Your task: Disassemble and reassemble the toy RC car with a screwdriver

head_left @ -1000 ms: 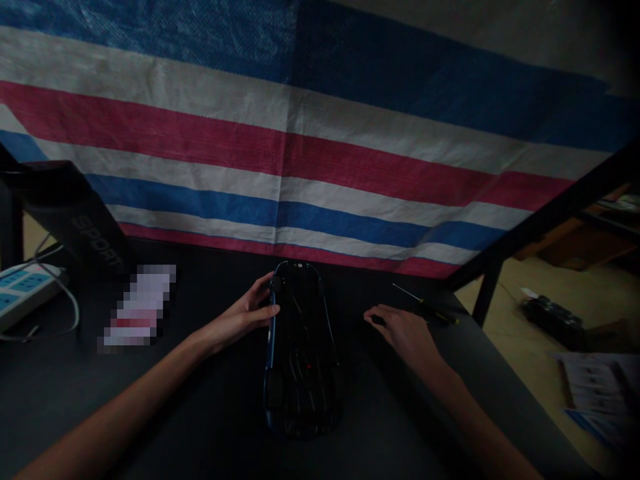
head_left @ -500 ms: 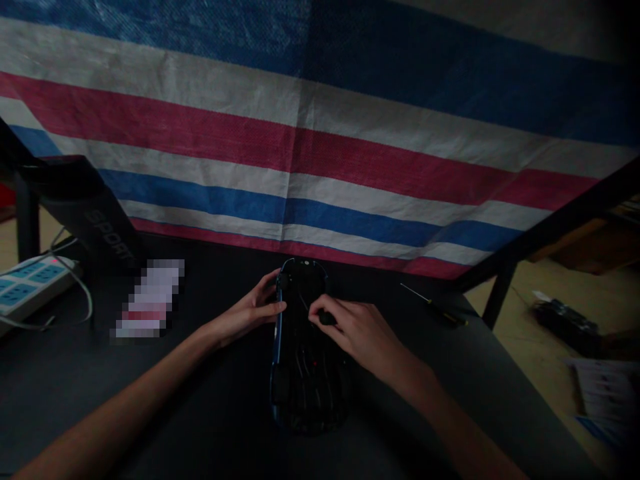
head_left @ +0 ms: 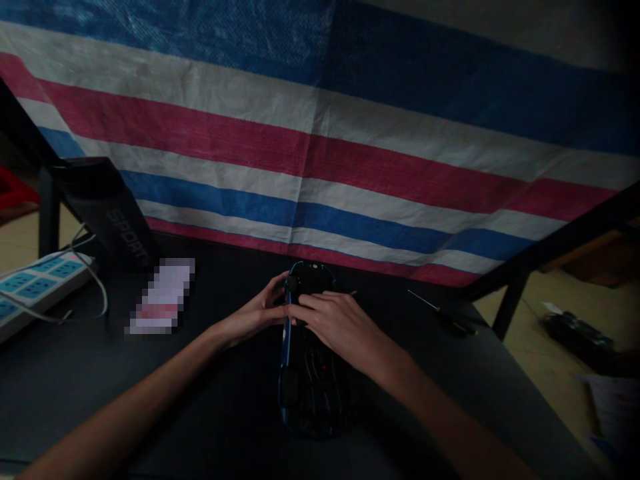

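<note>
A toy car point(head_left: 313, 393) with blue edges lies upside down on the dark table, its black underside and wheels facing up. My left hand point(head_left: 260, 312) grips the car's left side near its far end, thumb on the edge. My right hand point(head_left: 333, 323) reaches over the car's far half, fingers bent together close to my left thumb. A thin shaft sticks out beyond the right knuckles; what the right fingers hold is hidden beneath them. A screwdriver point(head_left: 455, 324) with a dark handle lies on the table to the right.
At the left are a white power strip point(head_left: 50, 287) with a cable, a black SPORT bottle point(head_left: 113, 213) and a blurred-out flat item point(head_left: 165, 293). A striped sheet point(head_left: 300, 160) hangs behind the table point(head_left: 210, 407). Dark objects lie on the floor at right.
My right hand has moved left and rotated over the car, its fingertips now near my left thumb. The dark handle seen in its fingers is now hidden. The whole view has shifted slightly.
</note>
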A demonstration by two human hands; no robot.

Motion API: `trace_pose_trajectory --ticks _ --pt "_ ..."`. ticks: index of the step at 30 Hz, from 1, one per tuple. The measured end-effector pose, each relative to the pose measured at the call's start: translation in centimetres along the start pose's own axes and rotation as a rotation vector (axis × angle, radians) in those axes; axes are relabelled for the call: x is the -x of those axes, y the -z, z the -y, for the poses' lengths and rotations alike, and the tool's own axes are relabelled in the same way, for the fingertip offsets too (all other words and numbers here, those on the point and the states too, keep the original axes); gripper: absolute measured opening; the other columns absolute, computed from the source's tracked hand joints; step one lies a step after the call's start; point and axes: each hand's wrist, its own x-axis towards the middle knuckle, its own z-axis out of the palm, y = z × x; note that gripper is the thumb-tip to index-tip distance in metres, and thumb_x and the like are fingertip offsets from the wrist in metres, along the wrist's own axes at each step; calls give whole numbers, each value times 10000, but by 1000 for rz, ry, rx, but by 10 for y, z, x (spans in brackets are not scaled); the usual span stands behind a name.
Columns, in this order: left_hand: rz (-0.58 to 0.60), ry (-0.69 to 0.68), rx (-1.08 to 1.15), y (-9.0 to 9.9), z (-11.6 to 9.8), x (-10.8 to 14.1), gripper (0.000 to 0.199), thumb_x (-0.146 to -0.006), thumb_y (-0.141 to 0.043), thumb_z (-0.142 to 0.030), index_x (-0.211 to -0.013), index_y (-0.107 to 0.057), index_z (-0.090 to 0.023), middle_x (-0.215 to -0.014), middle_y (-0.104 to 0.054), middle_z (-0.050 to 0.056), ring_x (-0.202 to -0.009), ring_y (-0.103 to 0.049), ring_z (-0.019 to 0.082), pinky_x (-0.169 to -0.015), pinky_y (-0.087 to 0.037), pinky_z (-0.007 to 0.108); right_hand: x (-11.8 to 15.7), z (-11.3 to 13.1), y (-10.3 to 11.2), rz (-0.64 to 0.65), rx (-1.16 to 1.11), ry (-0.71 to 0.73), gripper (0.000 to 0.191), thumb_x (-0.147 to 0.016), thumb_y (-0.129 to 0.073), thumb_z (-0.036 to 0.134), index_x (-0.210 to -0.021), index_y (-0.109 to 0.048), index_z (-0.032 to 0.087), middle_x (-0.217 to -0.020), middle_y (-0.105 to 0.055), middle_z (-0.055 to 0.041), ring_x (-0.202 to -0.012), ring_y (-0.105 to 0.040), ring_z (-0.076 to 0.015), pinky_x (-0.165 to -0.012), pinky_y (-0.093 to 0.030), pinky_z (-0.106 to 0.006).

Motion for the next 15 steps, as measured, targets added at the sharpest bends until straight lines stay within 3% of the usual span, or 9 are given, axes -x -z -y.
trace_pose_trajectory --ticks 5,9,12,15 --pt "0 8 -9 0 0 -1 916 -849 -816 -230 -1602 -313 -368 -1658 -364 135 -1457 -439 339 -1147 -414 512 -4 -1 3 15 -34 11 318 -984 -663 159 -1286 -669 258 -1079 -750 -16 -972 -716 -216 -829 -527 -357" --pt "26 -6 13 2 3 -2 894 -876 -795 -236 -1609 -299 -364 -1664 -360 139 -1481 -419 352 -1170 -388 535 -2 -6 13 30 -204 -74 185 -1002 -659 291 -1177 -698 249 -1098 -751 -20 -978 -723 -229 -820 -536 -362" --pt "12 0 4 3 3 -2 875 -887 -788 -242 -1606 -302 -353 -1696 -302 135 -1500 -397 347 -1182 -375 528 2 -10 25 -60 -471 -161 178 -1058 -559 326 -1199 -647 263 -1189 -727 -23 -1024 -714 -197 -887 -538 -349" --pt "-7 21 -3 1 2 -2 899 -883 -793 -243 -1611 -277 -355 -1702 -286 138 -1499 -402 347 -1176 -384 537 3 -12 34 -225 -679 -217 150 -1086 -487 316 -1157 -611 270 -1145 -714 -19 -1058 -689 -169 -931 -521 -324"
